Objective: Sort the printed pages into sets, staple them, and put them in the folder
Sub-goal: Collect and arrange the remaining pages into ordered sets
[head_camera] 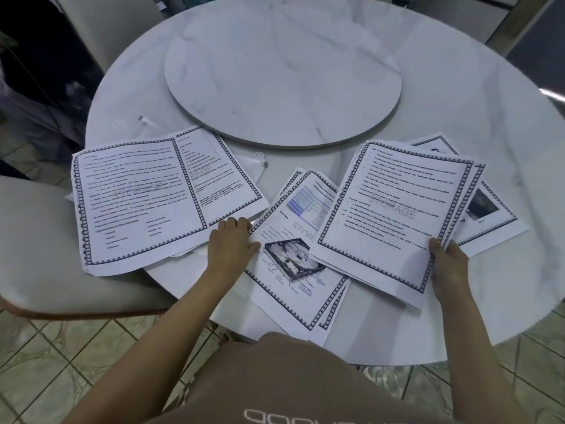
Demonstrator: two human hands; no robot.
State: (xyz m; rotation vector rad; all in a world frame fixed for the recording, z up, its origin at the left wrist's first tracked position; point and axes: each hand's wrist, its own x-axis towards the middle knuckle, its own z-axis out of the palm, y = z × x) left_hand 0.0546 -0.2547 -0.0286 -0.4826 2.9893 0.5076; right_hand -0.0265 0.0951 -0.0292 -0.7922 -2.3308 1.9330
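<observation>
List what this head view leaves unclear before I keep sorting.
Head view only:
- Page text: too blurred to read.
- Pouch: mostly covered by the left pile.
- Right stack: lower sheets hidden by its top page, under the right hand's grip.
- Left hand: fingertips hidden by its own knuckles.
- Small item by the far left rim: too small to identify.

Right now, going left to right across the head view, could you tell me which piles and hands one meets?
left pile of pages, left hand, middle pile with the hard-disk picture, held stack, right hand, pages with a photo
</observation>
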